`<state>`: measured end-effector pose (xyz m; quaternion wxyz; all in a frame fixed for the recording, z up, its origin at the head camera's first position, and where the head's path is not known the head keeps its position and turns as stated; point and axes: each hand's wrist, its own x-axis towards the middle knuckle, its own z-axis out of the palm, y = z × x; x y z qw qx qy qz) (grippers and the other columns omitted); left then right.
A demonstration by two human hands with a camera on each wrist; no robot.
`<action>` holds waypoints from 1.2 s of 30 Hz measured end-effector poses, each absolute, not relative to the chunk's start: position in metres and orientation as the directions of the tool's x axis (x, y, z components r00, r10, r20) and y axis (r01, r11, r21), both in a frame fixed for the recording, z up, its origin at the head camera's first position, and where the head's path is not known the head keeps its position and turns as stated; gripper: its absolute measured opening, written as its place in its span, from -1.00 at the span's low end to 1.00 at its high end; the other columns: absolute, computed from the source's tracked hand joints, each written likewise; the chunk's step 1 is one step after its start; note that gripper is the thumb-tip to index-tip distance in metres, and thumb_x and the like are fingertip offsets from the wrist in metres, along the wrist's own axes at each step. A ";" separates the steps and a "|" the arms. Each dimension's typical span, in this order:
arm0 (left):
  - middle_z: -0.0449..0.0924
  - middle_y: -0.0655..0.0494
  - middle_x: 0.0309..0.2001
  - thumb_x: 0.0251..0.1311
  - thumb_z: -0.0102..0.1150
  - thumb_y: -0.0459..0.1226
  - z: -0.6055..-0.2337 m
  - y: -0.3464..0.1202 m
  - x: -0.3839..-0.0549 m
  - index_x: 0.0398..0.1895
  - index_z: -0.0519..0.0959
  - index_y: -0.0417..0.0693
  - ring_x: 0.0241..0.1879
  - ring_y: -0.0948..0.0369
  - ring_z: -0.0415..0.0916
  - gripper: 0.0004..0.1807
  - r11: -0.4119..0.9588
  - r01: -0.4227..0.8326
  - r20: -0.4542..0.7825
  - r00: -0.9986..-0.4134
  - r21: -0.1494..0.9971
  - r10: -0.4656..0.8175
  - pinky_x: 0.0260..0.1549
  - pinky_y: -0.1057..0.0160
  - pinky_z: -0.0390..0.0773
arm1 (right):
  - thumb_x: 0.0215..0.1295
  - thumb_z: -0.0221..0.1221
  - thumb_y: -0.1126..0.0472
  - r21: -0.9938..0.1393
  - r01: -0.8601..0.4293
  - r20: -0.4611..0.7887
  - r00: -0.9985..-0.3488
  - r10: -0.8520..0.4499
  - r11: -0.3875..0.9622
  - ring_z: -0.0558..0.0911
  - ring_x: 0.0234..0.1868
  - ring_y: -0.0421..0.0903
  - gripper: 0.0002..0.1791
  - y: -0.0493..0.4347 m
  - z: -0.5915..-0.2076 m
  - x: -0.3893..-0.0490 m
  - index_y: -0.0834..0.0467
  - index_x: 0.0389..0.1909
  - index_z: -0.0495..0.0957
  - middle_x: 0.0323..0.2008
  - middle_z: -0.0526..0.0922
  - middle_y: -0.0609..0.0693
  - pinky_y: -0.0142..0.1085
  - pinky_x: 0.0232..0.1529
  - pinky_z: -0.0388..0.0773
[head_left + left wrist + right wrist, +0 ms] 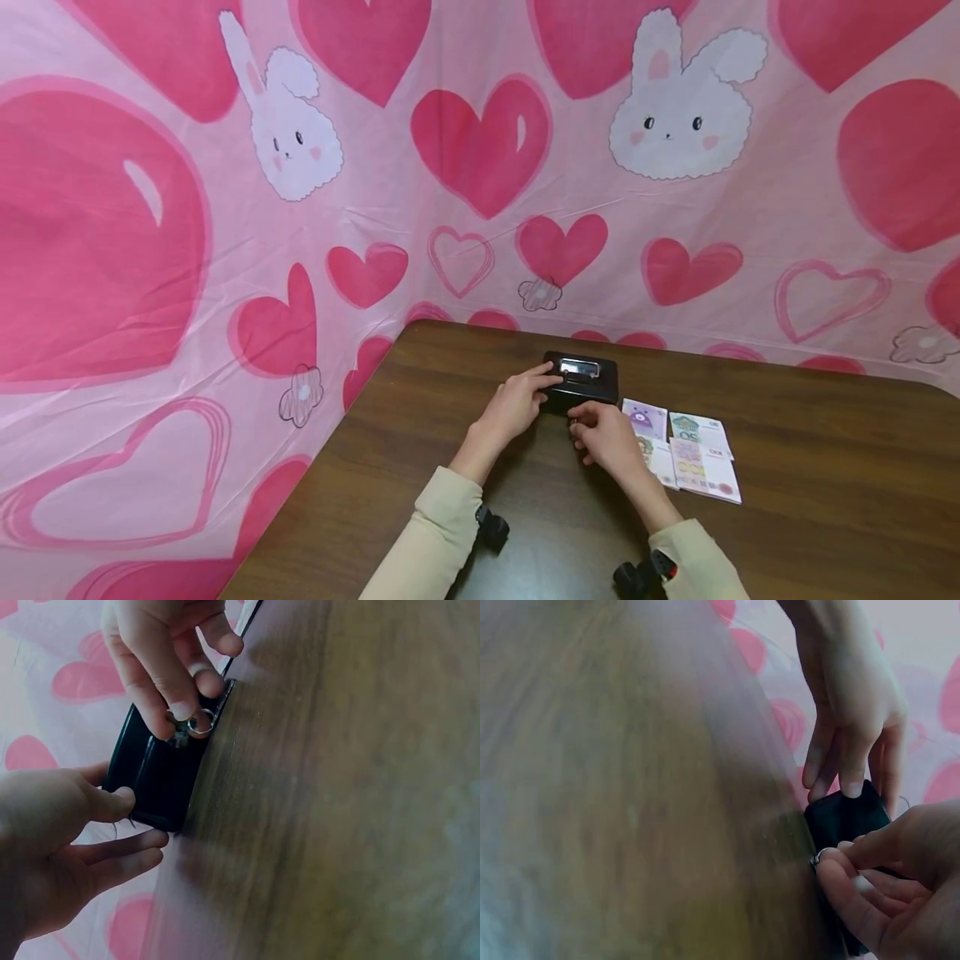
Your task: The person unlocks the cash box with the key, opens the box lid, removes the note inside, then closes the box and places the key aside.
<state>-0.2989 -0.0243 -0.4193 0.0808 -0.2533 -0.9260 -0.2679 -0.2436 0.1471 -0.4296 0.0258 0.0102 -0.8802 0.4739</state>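
Note:
A black cash box (pixel 609 385) with a silvery handle plate (pixel 580 368) on its lid stands near the back of the table, lid down. My left hand (pixel 513 408) rests on its left end, fingers extended, with the thumb on the front face in the left wrist view. At the middle of the front face, my right hand (pixel 609 437) pinches a small key whose metal ring (pixel 199 733) shows below the fingertips. The fingers hide most of the key, so how deep it sits in the lock cannot be seen.
Several stacks of banknotes (pixel 705 479) lie right of the box, partly behind the right hand. The brown wooden table (pixel 825 500) meets a pink cloth backdrop (pixel 480 250) with hearts and rabbits along its back and left edges.

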 end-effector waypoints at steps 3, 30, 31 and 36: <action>0.36 0.24 0.43 0.35 0.14 -0.38 -0.418 -0.023 -0.298 0.26 0.57 0.22 0.30 0.16 0.47 -0.54 0.731 0.515 0.293 -0.857 0.447 0.425 0.18 0.11 0.55 | 0.27 0.22 0.39 -0.856 -0.057 0.058 -0.998 -0.014 0.514 0.60 -0.58 -0.16 -0.78 0.152 -0.431 -0.245 0.34 -0.08 0.64 -0.41 0.69 0.10 -0.25 -0.64 0.62; 0.38 0.21 0.42 0.32 0.15 -0.40 -0.416 -0.024 -0.295 0.24 0.59 0.16 0.30 0.13 0.47 -0.54 0.724 0.490 0.292 -0.872 0.485 0.394 0.20 0.09 0.53 | 0.24 0.27 0.38 -0.845 -0.079 0.017 -0.993 -0.120 0.529 0.61 -0.60 -0.12 -0.81 0.149 -0.425 -0.240 0.30 -0.12 0.67 -0.31 0.71 0.11 -0.26 -0.57 0.64; 0.38 0.21 0.42 0.32 0.15 -0.40 -0.416 -0.024 -0.295 0.24 0.59 0.16 0.30 0.13 0.47 -0.54 0.724 0.488 0.290 -0.872 0.487 0.394 0.20 0.09 0.53 | 0.25 0.27 0.37 -0.846 -0.079 0.017 -0.992 -0.122 0.528 0.61 -0.59 -0.11 -0.81 0.149 -0.425 -0.240 0.29 -0.12 0.67 -0.31 0.72 0.11 -0.27 -0.57 0.64; 0.36 0.23 0.43 0.34 0.14 -0.39 -0.417 -0.023 -0.295 0.25 0.58 0.18 0.31 0.14 0.46 -0.54 0.728 0.483 0.281 -0.876 0.487 0.393 0.20 0.09 0.53 | 0.28 0.26 0.34 -0.850 -0.070 0.000 -0.991 -0.133 0.522 0.61 -0.55 -0.10 -0.79 0.153 -0.423 -0.236 0.26 -0.07 0.66 -0.30 0.73 0.10 -0.27 -0.56 0.63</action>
